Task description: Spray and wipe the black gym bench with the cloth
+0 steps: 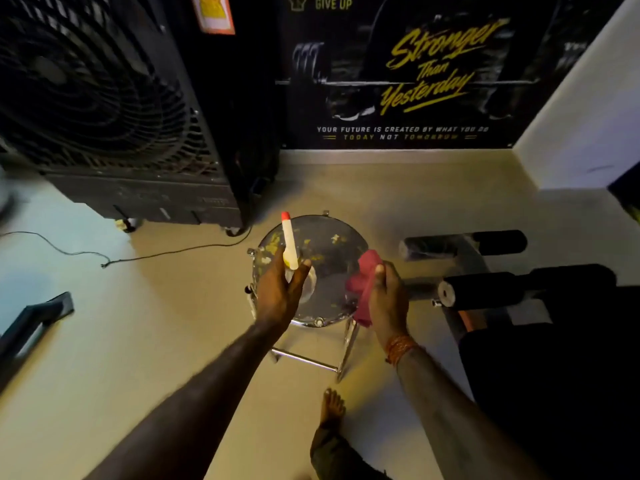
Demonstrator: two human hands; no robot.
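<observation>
Both forearms extend forward and slightly inward over the floor (121, 341), beside a bare foot (331, 407). The left hand (278, 292) is curled closed around a spray bottle (290, 245), white with a red tip, nozzle pointing away from the person. The right hand (386, 299), with an orange wristband (400, 348), is pinched closed on a red cloth (363, 275). Both hands hover over a round metal stool (332, 251). The black gym bench (540, 341) lies to the right, foam rollers (498, 242) at its far end. Beyond stand an air cooler (104, 109) and a wall poster (415, 74)
</observation>
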